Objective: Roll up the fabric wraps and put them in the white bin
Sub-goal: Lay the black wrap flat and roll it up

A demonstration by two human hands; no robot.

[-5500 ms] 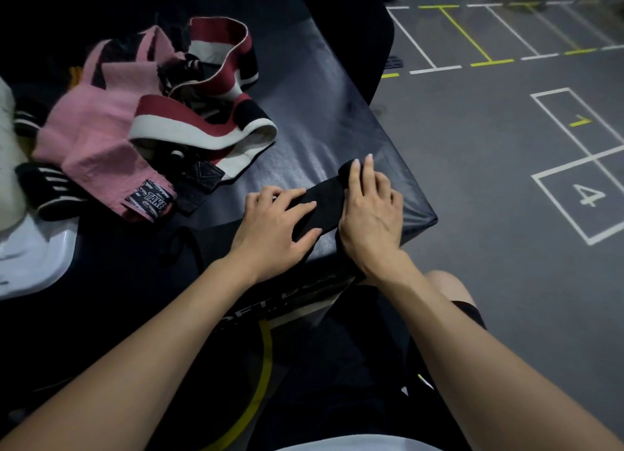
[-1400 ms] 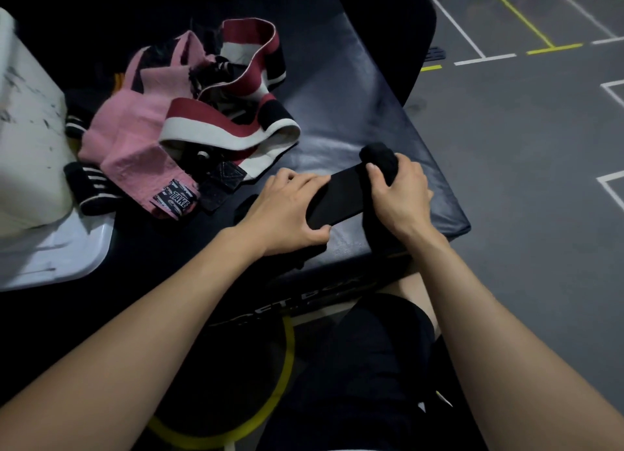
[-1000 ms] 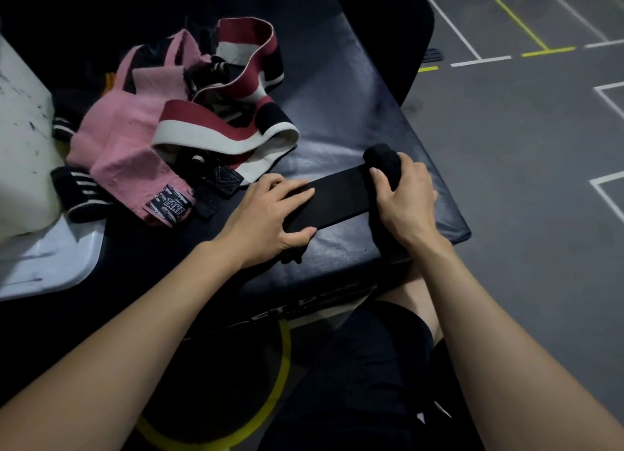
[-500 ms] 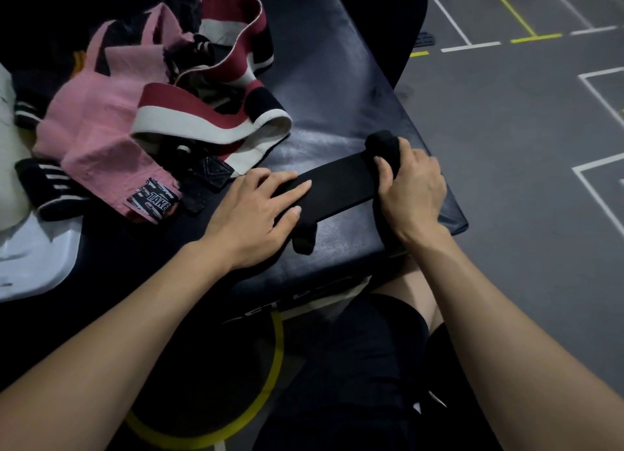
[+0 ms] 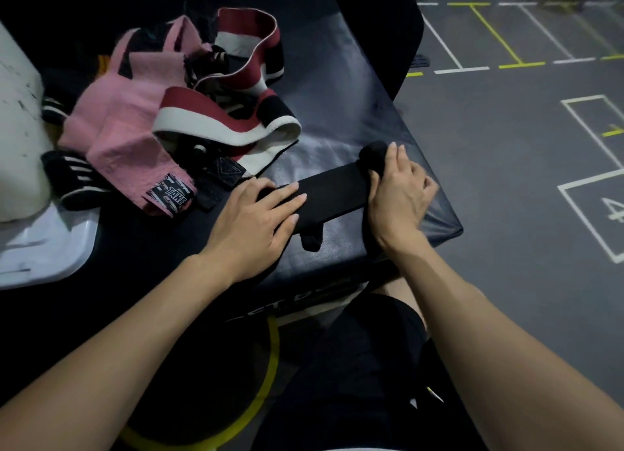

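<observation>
I look down on a black padded tabletop (image 5: 337, 89) that fills the middle of my view, with grey floor (image 5: 506, 167) marked in white and yellow lines off to the right. At the far left edge stands the white bin (image 5: 17, 119), scuffed on its wall; from here I cannot tell what lies inside it, and a pale lid or tray (image 5: 44, 248) lies flat just in front of it. Beside the bin sits a loose heap of unrolled wraps: a pink wrap (image 5: 114, 136) with a printed label at its end, a red, white and black striped wrap (image 5: 229, 119) looped over it, and a black wrap with white stripes (image 5: 72, 177) touching the bin's side. Nearer to me, a black wrap (image 5: 334, 194) lies stretched flat across the tabletop's near right corner. My left hand (image 5: 250, 227) presses on its near-left stretch with fingers straight and spread, holding it flat. My right hand (image 5: 398, 194) has its fingers curled round the wrap's rolled end (image 5: 373, 153), gripping that thick roll at the far right. A short black tab (image 5: 312, 238) sticks out from the wrap's near edge between my two hands.
</observation>
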